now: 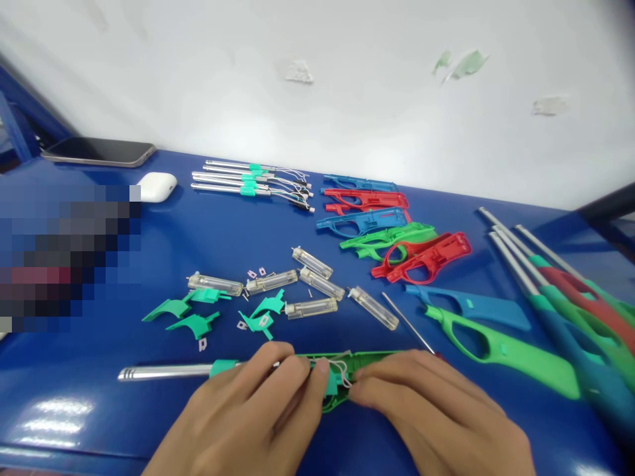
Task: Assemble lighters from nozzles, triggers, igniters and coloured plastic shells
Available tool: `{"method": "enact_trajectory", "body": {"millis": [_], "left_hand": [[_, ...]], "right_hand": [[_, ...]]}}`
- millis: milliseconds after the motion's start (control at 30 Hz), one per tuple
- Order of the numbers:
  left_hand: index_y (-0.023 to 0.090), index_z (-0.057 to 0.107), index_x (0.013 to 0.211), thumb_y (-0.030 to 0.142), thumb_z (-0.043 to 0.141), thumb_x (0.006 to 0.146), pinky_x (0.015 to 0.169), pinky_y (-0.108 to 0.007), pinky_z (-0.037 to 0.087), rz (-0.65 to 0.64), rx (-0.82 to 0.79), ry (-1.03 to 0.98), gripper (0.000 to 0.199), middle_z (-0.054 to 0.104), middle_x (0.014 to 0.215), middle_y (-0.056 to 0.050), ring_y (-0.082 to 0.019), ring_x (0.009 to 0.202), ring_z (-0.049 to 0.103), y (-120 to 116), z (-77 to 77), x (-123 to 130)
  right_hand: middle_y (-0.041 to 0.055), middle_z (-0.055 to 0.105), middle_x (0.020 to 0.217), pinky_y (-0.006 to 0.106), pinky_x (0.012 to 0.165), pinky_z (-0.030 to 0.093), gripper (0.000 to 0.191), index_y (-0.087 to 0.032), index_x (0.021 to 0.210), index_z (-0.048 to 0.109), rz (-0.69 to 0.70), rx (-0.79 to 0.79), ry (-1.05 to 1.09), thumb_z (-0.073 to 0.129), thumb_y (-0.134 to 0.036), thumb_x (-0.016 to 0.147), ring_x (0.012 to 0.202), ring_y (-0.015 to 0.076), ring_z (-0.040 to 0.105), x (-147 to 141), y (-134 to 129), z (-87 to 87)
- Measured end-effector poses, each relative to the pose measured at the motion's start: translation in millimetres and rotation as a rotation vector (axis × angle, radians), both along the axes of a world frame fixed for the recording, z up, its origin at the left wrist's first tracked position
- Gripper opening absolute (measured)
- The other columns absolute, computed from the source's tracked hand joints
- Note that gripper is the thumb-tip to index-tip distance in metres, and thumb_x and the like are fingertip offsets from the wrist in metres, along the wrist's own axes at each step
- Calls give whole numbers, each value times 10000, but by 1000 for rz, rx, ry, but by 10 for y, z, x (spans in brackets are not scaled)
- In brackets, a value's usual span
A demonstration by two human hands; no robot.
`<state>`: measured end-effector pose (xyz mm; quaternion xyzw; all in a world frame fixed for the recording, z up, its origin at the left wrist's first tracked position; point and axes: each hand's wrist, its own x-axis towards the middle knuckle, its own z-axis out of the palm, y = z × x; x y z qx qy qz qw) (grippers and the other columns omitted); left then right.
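Note:
My left hand (262, 403) is closed over a green lighter shell (380, 360), with its fingertips pressed near a teal trigger piece (331, 385). From that shell a silver lighter tube (166, 373) with a teal collar (223, 367) sticks out to the left. Thin white wires (342, 370) loop up between my two hands. My right hand (426, 403) grips the shell's right part, its thumb and fingertips bent together at the wires. Much of the shell's inside is hidden by my fingers.
Ahead lie clear fuel tanks (312, 307), teal triggers (191, 324), tubes with wires (248, 178) and coloured half shells (362, 221). Assembled lighters (560, 297) and a screwdriver (407, 320) lie to the right. A phone (102, 152) and white case (157, 187) sit back left, before a wall (317, 119).

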<state>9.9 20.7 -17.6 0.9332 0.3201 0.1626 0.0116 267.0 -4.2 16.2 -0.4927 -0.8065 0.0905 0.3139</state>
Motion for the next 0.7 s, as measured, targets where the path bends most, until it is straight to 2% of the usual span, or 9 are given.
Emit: {"method": "enact_trajectory", "body": {"millis": [200, 367, 533, 600, 700], "left_hand": [[248, 582, 1468, 40, 419, 981, 981, -339, 608, -37, 30, 9, 553, 724, 1299, -41, -257, 1241, 660, 11, -33, -11], [223, 601, 1402, 27, 328, 1046, 998, -302, 554, -43, 63, -37, 489, 744, 1219, -13, -211, 1232, 637, 50, 30, 78], [234, 631, 1335, 99, 192, 1125, 965, -294, 513, -8, 103, -82, 505, 741, 1162, 5, -195, 1163, 636, 66, 93, 144], [257, 630, 1348, 118, 202, 1129, 970, -282, 504, -9, 102, -75, 501, 736, 1183, 11, -188, 1169, 633, 62, 99, 140], [269, 621, 1372, 61, 289, 1067, 974, -265, 512, -14, 100, -54, 497, 727, 1220, 9, -187, 1209, 628, 49, 89, 115]], "right_hand": [[-48, 801, 880, 155, 723, 621, 282, -270, 938, 747, -36, -16, 41, 525, -186, 1090, 751, 110, 773, -35, -6, 5], [-36, 807, 883, 156, 705, 632, 287, -270, 895, 743, -56, -93, 98, 531, -182, 1067, 766, 124, 785, -31, -22, -24], [-53, 802, 847, 150, 719, 620, 286, -253, 909, 740, -30, 25, 73, 531, -155, 1078, 708, 95, 770, -44, 40, 7], [-43, 809, 843, 154, 720, 628, 292, -240, 918, 752, -22, 36, 72, 524, -165, 1085, 700, 100, 774, -46, 38, 23], [3, 838, 909, 218, 747, 662, 289, -240, 1013, 791, -53, 50, 21, 513, -238, 1093, 766, 165, 812, -53, -33, 15]]}}
